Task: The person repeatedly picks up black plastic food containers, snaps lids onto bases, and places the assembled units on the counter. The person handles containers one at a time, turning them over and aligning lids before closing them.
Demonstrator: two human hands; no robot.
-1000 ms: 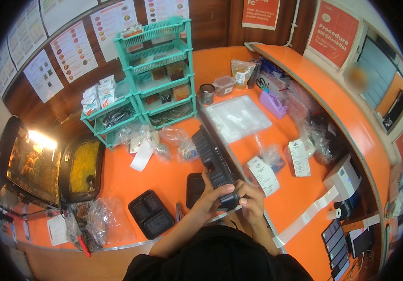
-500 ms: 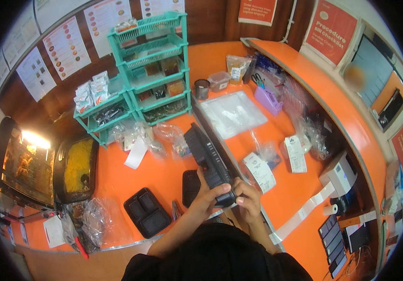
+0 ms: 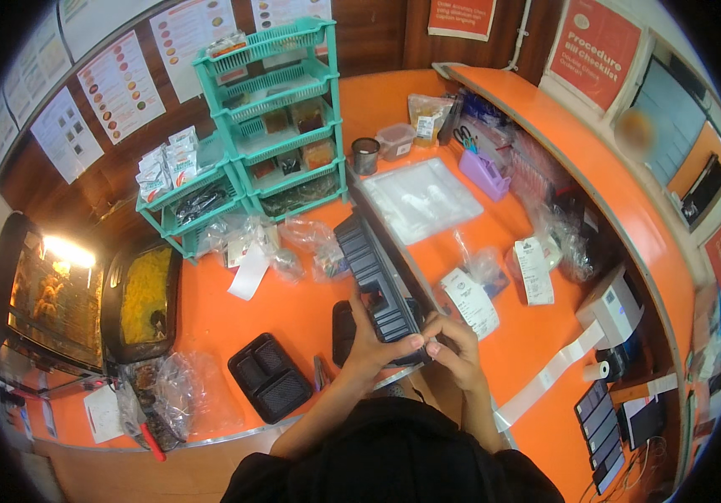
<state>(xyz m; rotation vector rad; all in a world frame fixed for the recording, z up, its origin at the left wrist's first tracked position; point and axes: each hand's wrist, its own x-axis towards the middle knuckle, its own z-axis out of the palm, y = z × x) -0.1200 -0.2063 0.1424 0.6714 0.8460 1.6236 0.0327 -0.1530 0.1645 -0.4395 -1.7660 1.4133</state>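
My left hand (image 3: 370, 345) grips the near left side of a black plastic meal tray (image 3: 373, 264), its thumb along the edge. The tray is tilted on its side, its ribbed outside toward the left; whether others are nested with it I cannot tell. Fingers of my right hand (image 3: 458, 350) are bent and pinched at the tray's near right corner. Partly hidden behind my left hand, a second black tray (image 3: 342, 327) lies on the orange counter (image 3: 201, 314). Farther left sits a black compartment tray (image 3: 270, 377), with nothing in its compartments.
Teal tiered baskets (image 3: 285, 138) with packets stand at the back. To the left are a lit display case (image 3: 62, 293) and a pan of yellow food (image 3: 144, 293). Bagged items with receipts (image 3: 471, 302), a purple tape dispenser (image 3: 486, 172) and a receipt printer (image 3: 610, 310) are on the right.
The held tray has turned, showing more of its ribbed outside. My right hand has shifted slightly right and its fingers have moved along the tray's corner. The whole view has shifted a little.
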